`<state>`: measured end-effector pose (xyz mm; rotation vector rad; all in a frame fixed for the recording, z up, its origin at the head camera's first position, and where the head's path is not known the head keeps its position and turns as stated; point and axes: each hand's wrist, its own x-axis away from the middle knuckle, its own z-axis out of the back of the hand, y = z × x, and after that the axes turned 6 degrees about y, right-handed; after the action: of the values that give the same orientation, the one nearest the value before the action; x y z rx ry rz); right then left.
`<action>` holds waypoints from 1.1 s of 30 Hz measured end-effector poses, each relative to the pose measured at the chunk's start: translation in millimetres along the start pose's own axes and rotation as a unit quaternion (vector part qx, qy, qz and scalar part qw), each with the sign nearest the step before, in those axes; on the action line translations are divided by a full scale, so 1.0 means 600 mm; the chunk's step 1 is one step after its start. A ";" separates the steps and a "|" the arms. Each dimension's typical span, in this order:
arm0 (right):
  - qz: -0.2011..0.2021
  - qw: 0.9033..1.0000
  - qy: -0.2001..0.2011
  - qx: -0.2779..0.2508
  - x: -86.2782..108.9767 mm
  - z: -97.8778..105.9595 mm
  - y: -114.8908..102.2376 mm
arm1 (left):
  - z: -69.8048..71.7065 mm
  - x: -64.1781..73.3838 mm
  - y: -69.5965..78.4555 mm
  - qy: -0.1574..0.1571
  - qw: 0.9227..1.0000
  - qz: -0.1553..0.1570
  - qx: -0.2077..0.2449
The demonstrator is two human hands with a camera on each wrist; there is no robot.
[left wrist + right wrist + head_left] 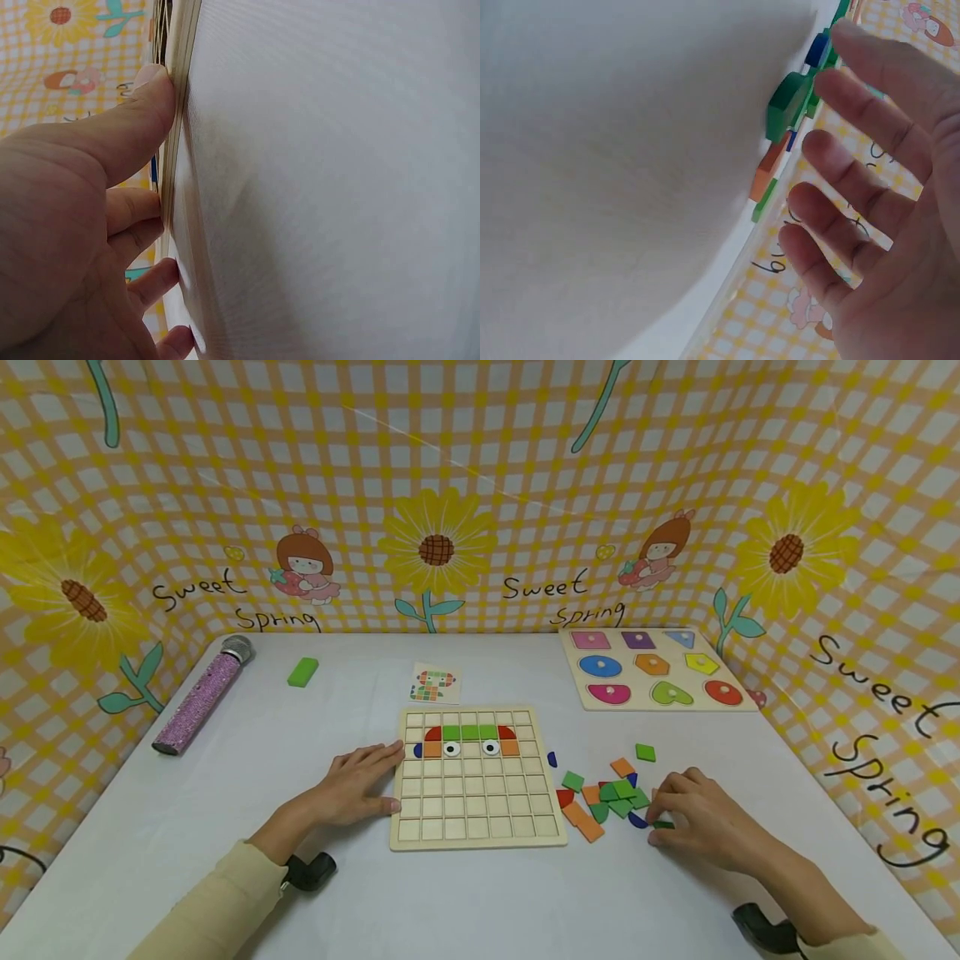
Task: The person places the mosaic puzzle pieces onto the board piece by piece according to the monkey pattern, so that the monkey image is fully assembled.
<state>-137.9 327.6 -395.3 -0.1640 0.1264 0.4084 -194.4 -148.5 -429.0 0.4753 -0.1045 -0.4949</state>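
White worktop (pixel 375 902). Board (pixel 480 810) just right of left grip (pixel 352 792), fingers spread against its edge; second, third rows part-filled, rest bare. Right grip (pixel 701 818) parted at green tile (pixel 663 824); loose tiles (pixel 618 791) leftward, unplaced.

"Can you read the picture card (pixel 435 683)?"
"Barely; its printed shapes are too small to tell 1 by 1."
"And the green piece (pixel 663 825) at the right hand (pixel 701 820)?"
"Partly covered by that hand. I can't say whether it's pinched."
"How many loose tiles (pixel 618 790)?"
"No sure count: they overlap, and the right wrist view shows them nearly edge-on, blocking each other."
"The grid board (pixel 480 807)?"
"Edge-on in the left wrist view, top face mostly hidden, cut off above."
"Sleeves?"
"All 2, left sleeve (pixel 217 902) and right sleeve (pixel 851 947), leave the head view's bottom edge."
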 end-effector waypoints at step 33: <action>-0.014 0.999 0.018 0.038 -0.037 -0.011 -0.002 | -0.002 0.000 -0.002 0.002 1.000 0.001 -0.001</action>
<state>-158.0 316.7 -398.3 -0.0982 0.1741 0.3730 -194.8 -148.8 -430.3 0.4739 -0.1009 -0.4924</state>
